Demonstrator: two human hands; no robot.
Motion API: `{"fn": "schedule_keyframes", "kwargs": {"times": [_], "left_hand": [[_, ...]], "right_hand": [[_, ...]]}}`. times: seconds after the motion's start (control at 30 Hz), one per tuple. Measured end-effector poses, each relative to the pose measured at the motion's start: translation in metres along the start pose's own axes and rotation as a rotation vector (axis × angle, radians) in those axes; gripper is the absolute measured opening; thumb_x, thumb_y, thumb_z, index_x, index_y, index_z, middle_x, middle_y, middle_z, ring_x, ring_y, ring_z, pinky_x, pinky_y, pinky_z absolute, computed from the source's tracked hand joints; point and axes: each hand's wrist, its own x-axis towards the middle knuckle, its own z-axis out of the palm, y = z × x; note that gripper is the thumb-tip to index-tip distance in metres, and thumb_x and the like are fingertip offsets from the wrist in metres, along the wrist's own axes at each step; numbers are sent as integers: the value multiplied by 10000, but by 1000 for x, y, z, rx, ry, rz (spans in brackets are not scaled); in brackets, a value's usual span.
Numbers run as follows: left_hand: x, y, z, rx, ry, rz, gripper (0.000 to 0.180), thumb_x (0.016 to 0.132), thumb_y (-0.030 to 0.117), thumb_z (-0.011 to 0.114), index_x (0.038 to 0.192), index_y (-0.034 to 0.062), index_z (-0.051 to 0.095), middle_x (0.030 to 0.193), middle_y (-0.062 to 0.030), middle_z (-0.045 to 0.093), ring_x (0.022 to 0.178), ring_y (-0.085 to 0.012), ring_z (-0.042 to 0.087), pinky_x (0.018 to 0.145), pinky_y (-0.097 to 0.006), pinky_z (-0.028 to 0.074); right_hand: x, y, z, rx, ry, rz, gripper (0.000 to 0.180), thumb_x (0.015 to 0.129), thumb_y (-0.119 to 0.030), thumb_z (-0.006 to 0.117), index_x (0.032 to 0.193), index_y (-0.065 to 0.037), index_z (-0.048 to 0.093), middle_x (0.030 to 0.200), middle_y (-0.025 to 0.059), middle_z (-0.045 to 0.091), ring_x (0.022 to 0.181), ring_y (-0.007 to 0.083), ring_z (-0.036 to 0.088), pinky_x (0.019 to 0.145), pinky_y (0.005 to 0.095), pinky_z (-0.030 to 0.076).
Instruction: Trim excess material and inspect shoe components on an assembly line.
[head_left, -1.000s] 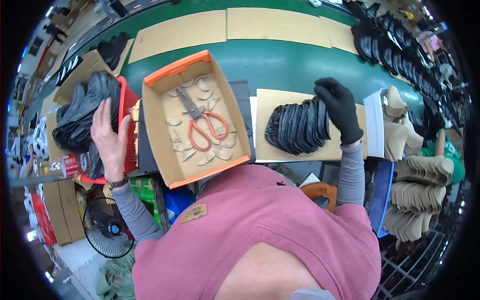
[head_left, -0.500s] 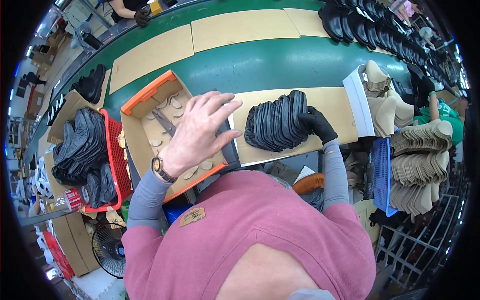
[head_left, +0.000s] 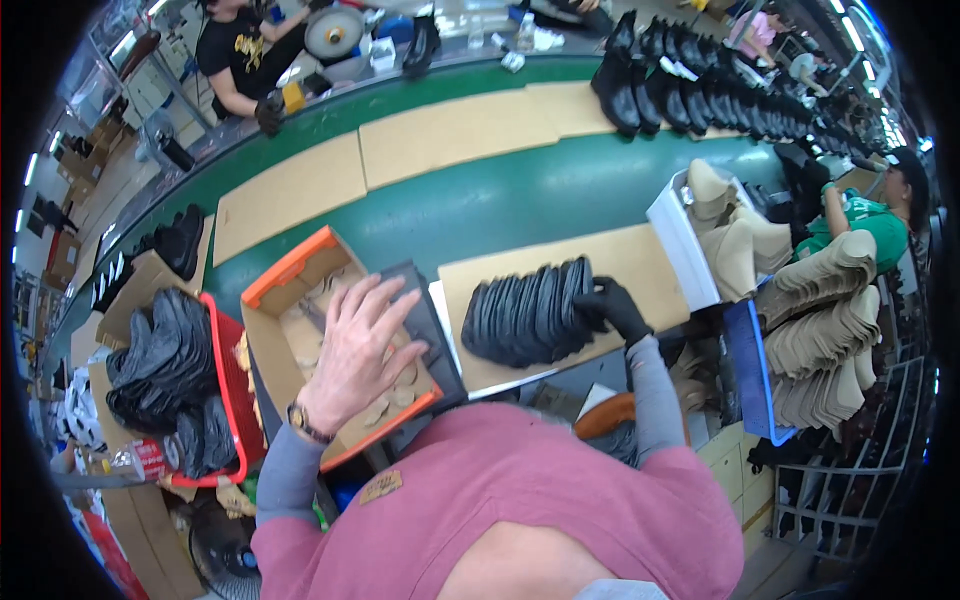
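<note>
Black pieces (head_left: 520,315): 1 close-packed row, wrinkled and leather-like, leaning together on a tan cardboard sheet (head_left: 645,262) at the near edge of the green bench (head_left: 540,200).
Right hand (head_left: 615,310): black-gloved, fingers bent against the row's right end; from here I can't tell whether it grips.
Left hand (head_left: 358,355): bare, open, fingers spread above the orange-rimmed cardboard box (head_left: 277,350).
Handling: light, level pressure seems best; a hard shove could fan the row, and a palm at its left end would steady it.
</note>
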Motion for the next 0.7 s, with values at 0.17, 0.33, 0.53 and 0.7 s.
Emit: {"fn": "schedule_keyframes", "kwargs": {"times": [0.17, 0.33, 0.53, 0.7], "left_hand": [[-8, -4, -6, -15, 17, -30, 599, 738, 232, 775, 1265, 69, 544, 1286, -144, 524, 1234, -354, 446, 1050, -523, 315], [-14, -3, -9, 12, 5, -61, 591, 724, 221, 784, 1249, 64, 562, 1282, -144, 527, 1233, -354, 447, 1052, -537, 306], [-21, -4, -11, 36, 21, -70, 593, 731, 240, 777, 1259, 76, 561, 1297, -133, 514, 1251, -353, 433, 1061, -544, 289], [-27, -7, -18, 148, 74, -79, 613, 727, 231, 772, 1274, 68, 547, 1315, -136, 500, 1256, -352, 429, 1062, -540, 290]], "right_hand": [[0, 15, -10, -66, 55, 92, 721, 650, -395, 798, 1181, 45, 591, 999, 214, 684, 937, 292, 674, 832, 381, 525], [-17, -36, 19, -464, 231, 122, 528, 726, -292, 610, 1181, -28, 564, 1008, 271, 665, 959, 430, 642, 866, 444, 508], [-15, -20, 40, -858, 318, 87, 348, 860, -191, 536, 1189, -83, 502, 978, 186, 660, 919, 365, 656, 875, 546, 446], [1, -13, 40, -1443, 640, 6, 466, 807, -222, 604, 1242, -97, 493, 979, 94, 615, 968, 279, 595, 998, 641, 240]]}}
